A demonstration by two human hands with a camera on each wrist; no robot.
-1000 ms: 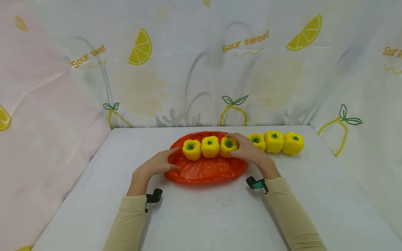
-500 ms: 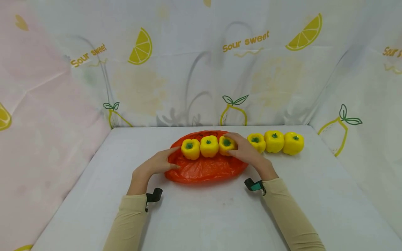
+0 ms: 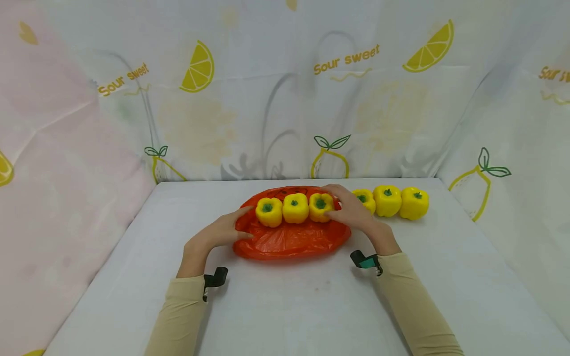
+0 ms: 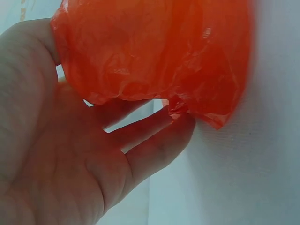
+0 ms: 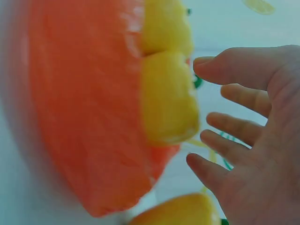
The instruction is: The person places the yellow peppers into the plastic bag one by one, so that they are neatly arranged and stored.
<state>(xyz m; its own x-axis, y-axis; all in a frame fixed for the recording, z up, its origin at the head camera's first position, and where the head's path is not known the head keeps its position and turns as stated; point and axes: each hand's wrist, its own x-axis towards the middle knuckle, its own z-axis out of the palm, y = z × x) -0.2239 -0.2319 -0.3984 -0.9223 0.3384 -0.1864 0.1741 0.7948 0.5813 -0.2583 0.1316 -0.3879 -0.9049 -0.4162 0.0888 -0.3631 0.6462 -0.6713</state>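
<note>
In the head view a red plastic bag lies on the table, dark print along its far side. Three yellow bell peppers stand on it in a row, green stems up. My left hand grips the bag's left end; in the left wrist view the film lies between thumb and fingers, with a crumpled corner at the fingertips. My right hand is by the rightmost pepper of that row. In the right wrist view its fingers are spread, with a gap to that pepper.
Three more yellow bell peppers stand in a row on the white table, right of the bag, the nearest partly behind my right hand. A curtain printed with lemons hangs behind the table and along its sides.
My right hand has let go of the rightmost pepper on the bag and shifted slightly right. The pepper row sits slightly further left. My left hand stays on the bag.
</note>
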